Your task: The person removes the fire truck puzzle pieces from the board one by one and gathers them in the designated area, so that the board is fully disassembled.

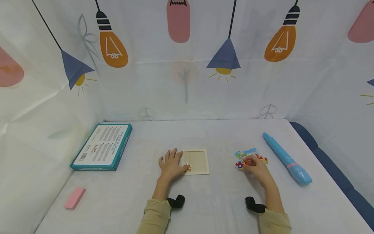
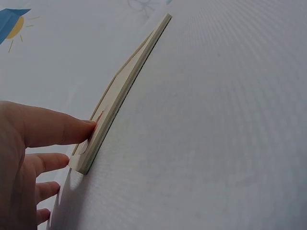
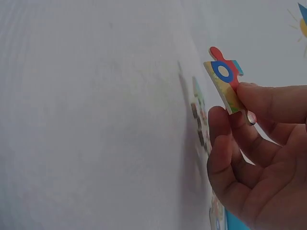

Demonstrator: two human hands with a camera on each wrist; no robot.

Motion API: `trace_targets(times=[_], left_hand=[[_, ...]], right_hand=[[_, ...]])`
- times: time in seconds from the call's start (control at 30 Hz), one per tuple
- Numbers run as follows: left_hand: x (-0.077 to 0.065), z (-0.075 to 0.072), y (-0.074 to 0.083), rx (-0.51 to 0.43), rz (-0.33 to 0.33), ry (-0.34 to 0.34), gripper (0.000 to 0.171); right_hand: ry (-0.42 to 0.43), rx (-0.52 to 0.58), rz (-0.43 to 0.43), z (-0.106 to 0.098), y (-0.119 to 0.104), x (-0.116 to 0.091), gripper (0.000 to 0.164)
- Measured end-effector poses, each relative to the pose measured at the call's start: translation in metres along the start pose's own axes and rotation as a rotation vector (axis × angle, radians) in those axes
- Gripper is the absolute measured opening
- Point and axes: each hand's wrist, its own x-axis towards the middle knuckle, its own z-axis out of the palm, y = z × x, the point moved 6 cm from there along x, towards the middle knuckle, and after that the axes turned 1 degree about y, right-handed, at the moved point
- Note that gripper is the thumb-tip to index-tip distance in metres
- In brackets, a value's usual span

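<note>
My left hand (image 1: pixel 170 165) lies at the left side of a shallow wooden puzzle tray (image 1: pixel 208 162), fingers spread. Its thumb presses on a small jigsaw piece (image 1: pixel 189 167) in the tray's near left corner; the thumb covers part of that piece. In the left wrist view the thumb tip reaches over the tray's edge (image 2: pixel 117 108). My right hand (image 1: pixel 256 167) pinches another jigsaw piece (image 3: pixel 224 79), red, blue and yellow with a rounded tab, raised off the table. Behind that hand lie several loose jigsaw pieces (image 1: pixel 250 151), partly hidden by it.
A teal and white box (image 1: pixel 99 146) lies at the back left. The pink block (image 1: pixel 75 198) is nearer, on the left. To the right of the pieces lies a long light-blue object (image 1: pixel 287 159) with a pink band. Patterned white curtains (image 1: pixel 187 81) enclose the white table (image 1: pixel 140 146).
</note>
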Motion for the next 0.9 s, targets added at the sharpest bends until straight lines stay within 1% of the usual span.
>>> trace_targets(times=[0.17, 0.33, 0.57, 0.77, 0.9], left_hand=[[0.001, 0.000, -0.001, 0.005, 0.000, -0.007, 0.067], [0.002, 0.002, -0.002, 0.013, -0.003, -0.015, 0.067], [0.001, 0.002, -0.001, 0.008, -0.002, -0.014, 0.067], [0.000, 0.002, -0.001, 0.001, 0.004, -0.011, 0.067], [0.000, 0.001, 0.000, 0.001, 0.007, -0.012, 0.067]], right_hand=[[-0.008, -0.045, 0.057, -0.009, 0.011, -0.003, 0.029], [0.016, -0.079, 0.073, -0.018, 0.019, -0.007, 0.029], [0.023, -0.171, 0.118, -0.028, 0.027, -0.009, 0.029], [0.046, -0.192, 0.163, -0.033, 0.033, -0.009, 0.028], [0.073, -0.240, 0.171, -0.035, 0.036, -0.007, 0.027]])
